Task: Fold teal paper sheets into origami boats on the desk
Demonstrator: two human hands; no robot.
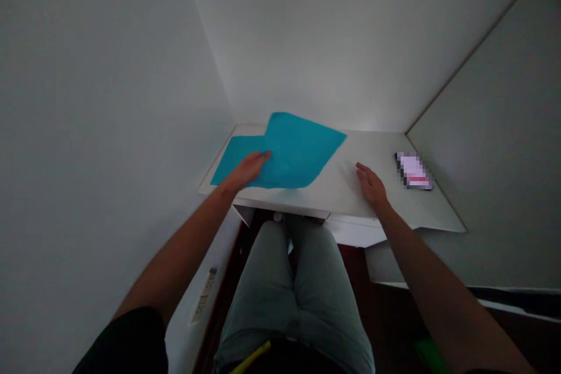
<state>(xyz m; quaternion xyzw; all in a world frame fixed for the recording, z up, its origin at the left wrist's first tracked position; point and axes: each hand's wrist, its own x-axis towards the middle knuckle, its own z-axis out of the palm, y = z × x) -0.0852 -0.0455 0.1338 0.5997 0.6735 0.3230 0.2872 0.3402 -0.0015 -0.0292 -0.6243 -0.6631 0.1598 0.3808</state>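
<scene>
A turquoise sheet (302,149), like paper or thin foam, is pinched at its left edge by my left hand (248,170). The sheet is tilted, with its far corner raised above the white desk (346,190). More turquoise sheet (236,155) lies flat on the desk at the left, beneath and beyond my left wrist. Whether this is a second sheet or part of the same one, I cannot tell. My right hand (371,185) is over the right half of the desk, fingers stretched out and holding nothing, apart from the sheet.
A phone (414,171) with a lit, blurred screen lies at the desk's right end. Walls (319,41) enclose the desk at the back and both sides. A white drawer front (350,229) is under the front edge, close to my legs (293,292). A wall socket (204,295) is low on the left.
</scene>
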